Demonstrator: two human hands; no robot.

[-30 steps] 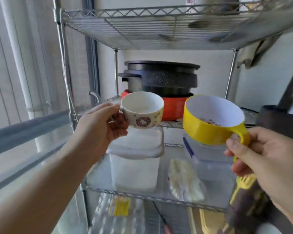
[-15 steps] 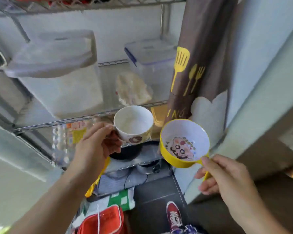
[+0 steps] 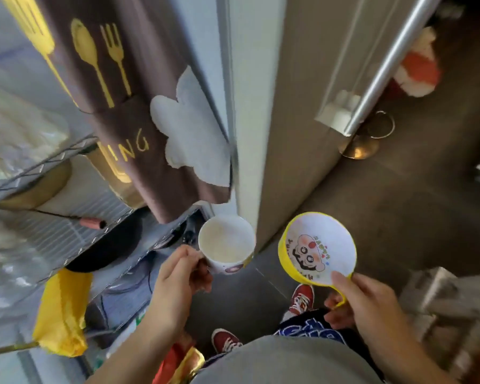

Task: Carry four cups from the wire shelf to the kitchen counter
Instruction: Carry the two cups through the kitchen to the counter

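My left hand [image 3: 178, 281] grips the handle of a small white cup [image 3: 226, 246] with a cartoon print, held upright and empty. A wider yellow cup [image 3: 317, 249] with a white inside and a cartoon face on its bottom is held by its handle in my right hand [image 3: 363, 306], thumb on the rim. Both cups hang in front of my body above the dark floor. The wire shelf [image 3: 47, 167] lies to my left. The kitchen counter is not in view.
A brown apron [image 3: 139, 106] with yellow utensil prints hangs off the shelf's right side. Past it stand a white wall corner [image 3: 250, 120] and a door with a metal bar [image 3: 383, 65]. A yellow cloth [image 3: 63, 311] hangs low on the left. My red shoes [image 3: 302, 299] stand on the floor.
The view has swung right and down, away from the shelf toward the floor and doorway. Both hands have kept their cups and moved away from the shelf with me.
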